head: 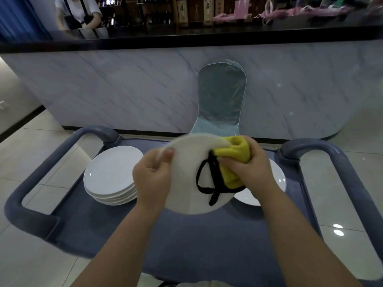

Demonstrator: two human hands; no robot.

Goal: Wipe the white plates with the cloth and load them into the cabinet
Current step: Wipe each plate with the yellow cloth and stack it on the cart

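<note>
- White plate [186, 177] is held tilted above the middle of the trolley [196, 235], its face toward the camera and its upper rim blurred.
- Grip of the left hand [152, 179] curls round the plate's left rim, thumb on the face and fingers behind.
- Grip of the right hand [250, 168] is bunched round a yellow cloth [238, 152], which it presses against the plate's right side; the cloth folds over the upper right rim.
- From the cloth a black strap [209, 179] hangs in a loop across the plate's face.
- On the trolley's left part sits a stack of white plates [113, 172], just beside the held one.
- On the trolley's right part lies another dish [277, 177], mostly hidden under the right hand; whether there is more than one there I cannot tell.
- Beyond the trolley's far edge a covered chair [221, 96] stands against a marble-fronted bar [103, 90].
</note>
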